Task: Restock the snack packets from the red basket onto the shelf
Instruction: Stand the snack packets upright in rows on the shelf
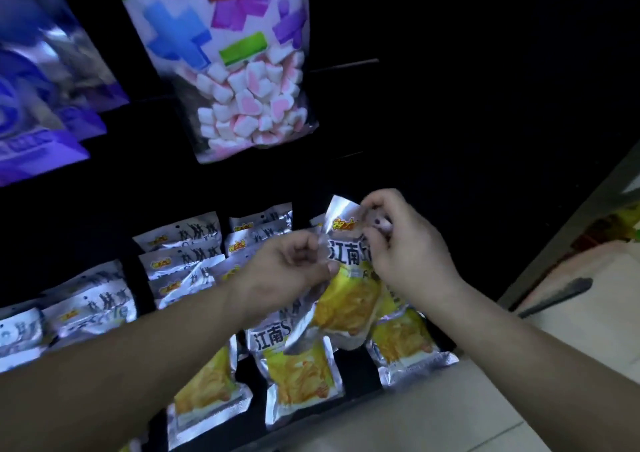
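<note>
A silver and yellow snack packet [349,292] is held up between both hands in front of the dark shelf [415,105]. My left hand [287,271] pinches its left edge. My right hand [398,243] grips its top right corner, fingers curled over the foil. Several identical packets [298,375] hang in rows below and to the left of it. The red basket is out of view.
A marshmallow bag [242,70] with coloured crosses hangs above the hands. Purple bags [45,122] hang at the upper left. An empty metal hook [346,65] sticks out to the right of the marshmallow bag. Pale floor tiles [485,399] lie at the lower right.
</note>
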The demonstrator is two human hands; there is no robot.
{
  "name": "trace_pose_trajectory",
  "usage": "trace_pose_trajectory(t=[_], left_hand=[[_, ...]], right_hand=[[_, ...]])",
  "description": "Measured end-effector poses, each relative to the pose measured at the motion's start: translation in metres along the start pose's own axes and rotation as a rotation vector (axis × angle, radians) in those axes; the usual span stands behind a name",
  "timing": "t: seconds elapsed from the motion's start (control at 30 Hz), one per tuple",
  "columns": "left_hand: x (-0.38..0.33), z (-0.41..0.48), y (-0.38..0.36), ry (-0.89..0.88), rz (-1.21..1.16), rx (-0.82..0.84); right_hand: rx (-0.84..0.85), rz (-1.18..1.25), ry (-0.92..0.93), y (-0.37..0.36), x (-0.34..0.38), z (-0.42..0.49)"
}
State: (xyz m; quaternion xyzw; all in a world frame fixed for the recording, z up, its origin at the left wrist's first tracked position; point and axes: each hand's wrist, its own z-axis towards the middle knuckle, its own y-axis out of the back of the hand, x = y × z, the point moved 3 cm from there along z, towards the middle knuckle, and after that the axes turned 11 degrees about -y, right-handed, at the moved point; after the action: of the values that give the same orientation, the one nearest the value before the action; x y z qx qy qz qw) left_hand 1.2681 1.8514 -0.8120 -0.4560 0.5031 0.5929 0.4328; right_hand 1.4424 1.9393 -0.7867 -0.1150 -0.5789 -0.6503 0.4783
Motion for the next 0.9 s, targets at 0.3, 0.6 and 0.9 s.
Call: trace_pose_trajectory(t=[0.3,0.6,0.9], left_hand=[[0.039,-0.112,0.073,0.150,-0.172,-0.417],[0.115,-0.174,0.118,0.377,-0.002,-0.575],[0.132,-0.208,0.136,0.567,0.306,-0.724]], right_hand=[[0.333,0.343,-0.292,-0.097,0.049,-0.046],[0.641,0.308,-0.390,-0.199,0.051,-0.105],[0.792,0.048,-0.253,-0.266,0.041,-0.124]])
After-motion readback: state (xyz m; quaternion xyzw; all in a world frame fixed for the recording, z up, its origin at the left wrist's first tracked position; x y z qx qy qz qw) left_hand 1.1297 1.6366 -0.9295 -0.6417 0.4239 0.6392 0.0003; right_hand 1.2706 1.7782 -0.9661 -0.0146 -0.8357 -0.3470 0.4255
